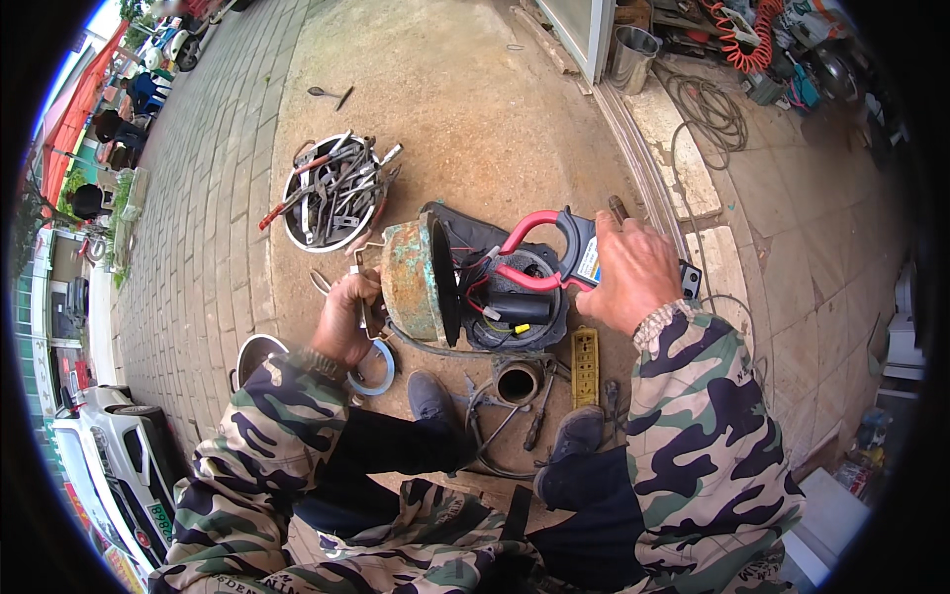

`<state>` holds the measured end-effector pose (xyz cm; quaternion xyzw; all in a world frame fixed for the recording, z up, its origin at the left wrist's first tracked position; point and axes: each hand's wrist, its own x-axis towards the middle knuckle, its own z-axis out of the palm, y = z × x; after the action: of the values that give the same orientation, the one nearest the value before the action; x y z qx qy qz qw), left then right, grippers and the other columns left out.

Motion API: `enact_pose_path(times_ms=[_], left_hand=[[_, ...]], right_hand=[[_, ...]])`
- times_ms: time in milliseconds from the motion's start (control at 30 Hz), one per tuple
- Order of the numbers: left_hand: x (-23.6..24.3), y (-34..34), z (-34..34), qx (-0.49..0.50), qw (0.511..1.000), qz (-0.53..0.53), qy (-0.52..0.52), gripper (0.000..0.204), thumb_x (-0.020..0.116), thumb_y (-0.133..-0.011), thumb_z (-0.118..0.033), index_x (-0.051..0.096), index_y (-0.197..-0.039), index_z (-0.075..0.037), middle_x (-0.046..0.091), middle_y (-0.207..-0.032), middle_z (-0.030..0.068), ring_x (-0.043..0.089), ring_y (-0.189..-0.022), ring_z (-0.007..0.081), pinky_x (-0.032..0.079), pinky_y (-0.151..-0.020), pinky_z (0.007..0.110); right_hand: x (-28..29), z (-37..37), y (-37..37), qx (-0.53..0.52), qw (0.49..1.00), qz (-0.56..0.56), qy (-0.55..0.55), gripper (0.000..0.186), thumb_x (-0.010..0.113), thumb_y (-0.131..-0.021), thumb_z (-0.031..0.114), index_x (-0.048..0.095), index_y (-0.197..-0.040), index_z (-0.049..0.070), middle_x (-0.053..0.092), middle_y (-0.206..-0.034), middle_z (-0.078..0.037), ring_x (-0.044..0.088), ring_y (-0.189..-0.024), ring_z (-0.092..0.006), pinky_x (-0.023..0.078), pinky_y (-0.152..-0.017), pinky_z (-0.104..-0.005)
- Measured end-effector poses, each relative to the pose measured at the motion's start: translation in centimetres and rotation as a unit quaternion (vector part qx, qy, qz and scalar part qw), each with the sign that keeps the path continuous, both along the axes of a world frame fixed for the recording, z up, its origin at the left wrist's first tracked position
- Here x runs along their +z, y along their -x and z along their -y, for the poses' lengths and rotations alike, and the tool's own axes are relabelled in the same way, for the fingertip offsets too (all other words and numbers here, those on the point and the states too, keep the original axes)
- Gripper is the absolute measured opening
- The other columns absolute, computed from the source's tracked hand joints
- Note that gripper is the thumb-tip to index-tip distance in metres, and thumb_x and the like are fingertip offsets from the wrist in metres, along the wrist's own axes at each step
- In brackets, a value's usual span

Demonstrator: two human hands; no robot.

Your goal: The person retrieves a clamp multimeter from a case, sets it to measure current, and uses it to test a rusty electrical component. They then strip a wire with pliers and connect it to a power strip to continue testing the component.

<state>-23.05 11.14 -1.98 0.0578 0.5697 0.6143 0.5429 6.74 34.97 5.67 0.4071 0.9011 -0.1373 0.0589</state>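
My left hand [346, 319] is closed round the metal handle of a round, rusty green cover [408, 282], which stands tilted on its side. Beside it sits an opened electric pump motor [554, 315], with red and black wires and a black cylindrical capacitor [520, 308] exposed. My right hand [641, 275] grips a clamp meter [576, 247] by its body. The meter's red jaws [524, 230] reach over the motor towards the wires; whether a wire runs through them I cannot tell. The meter's screen is hidden under my hand.
A white basin [334, 244] of hand tools stands ahead on the left. Near my shoes lie a yellow power strip [585, 364], a blue ring [374, 370], a pipe fitting [517, 382] and loose tools. A coiled hose [714, 119] and metal bucket [633, 57] are at right.
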Motion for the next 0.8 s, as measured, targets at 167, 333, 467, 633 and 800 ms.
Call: enact_pose_path(times_ms=[167, 333, 467, 633, 800], left_hand=[[0.1, 0.1, 0.0, -0.01, 1.0, -0.004, 0.007, 0.039, 0.051, -0.082, -0.01, 0.065, -0.115, 0.005, 0.075, -0.098, 0.0137, 0.075, -0.074, 0.0226, 0.063, -0.062, 0.032], [-0.1, 1.0, 1.0, -0.034, 0.998, 0.042, -0.024, 0.039, 0.051, -0.081, -0.011, 0.066, -0.113, 0.005, 0.075, -0.094, 0.0137, 0.075, -0.074, 0.0229, 0.062, -0.058, 0.031], [1.5, -0.9, -1.7, 0.002, 1.0, 0.007, -0.001, 0.009, 0.055, -0.08, -0.011, 0.057, -0.086, -0.006, 0.059, -0.078, 0.0028, 0.057, -0.062, 0.014, 0.045, -0.052, 0.026], [3.0, -1.6, -1.3, 0.029, 0.998, -0.03, 0.038, 0.005, 0.058, -0.078, -0.009, 0.054, -0.074, -0.01, 0.053, -0.072, -0.0018, 0.047, -0.057, 0.0098, 0.038, -0.048, 0.024], [4.1, -2.2, -1.9, 0.022, 0.998, -0.035, 0.04, 0.003, 0.058, -0.078, -0.008, 0.056, -0.076, -0.009, 0.053, -0.072, -0.0014, 0.047, -0.056, 0.01, 0.038, -0.048, 0.024]], right_hand=[[0.1, -0.1, 0.0, 0.003, 1.0, 0.012, 0.002, 0.09, 0.091, -0.064, 0.029, 0.054, -0.138, -0.006, 0.067, -0.112, -0.027, 0.067, -0.11, -0.0414, 0.052, -0.099, -0.0464], [-0.1, 0.0, -0.3, 0.009, 1.0, -0.007, -0.004, 0.089, 0.089, -0.064, 0.027, 0.054, -0.138, -0.006, 0.068, -0.11, -0.027, 0.067, -0.108, -0.042, 0.053, -0.097, -0.0463], [0.5, -0.3, -1.3, -0.004, 1.0, -0.002, -0.013, 0.09, 0.089, -0.063, 0.027, 0.054, -0.139, -0.007, 0.068, -0.109, -0.027, 0.068, -0.105, -0.0421, 0.053, -0.096, -0.0465], [0.5, -0.1, -1.1, 0.018, 1.0, -0.005, -0.008, 0.093, 0.089, -0.062, 0.027, 0.053, -0.141, -0.008, 0.068, -0.108, -0.027, 0.068, -0.103, -0.0422, 0.053, -0.095, -0.0463], [0.7, -0.2, -1.3, 0.017, 1.0, 0.004, 0.0, 0.094, 0.088, -0.061, 0.027, 0.052, -0.14, -0.009, 0.068, -0.107, -0.027, 0.068, -0.102, -0.0423, 0.053, -0.095, -0.0459]])
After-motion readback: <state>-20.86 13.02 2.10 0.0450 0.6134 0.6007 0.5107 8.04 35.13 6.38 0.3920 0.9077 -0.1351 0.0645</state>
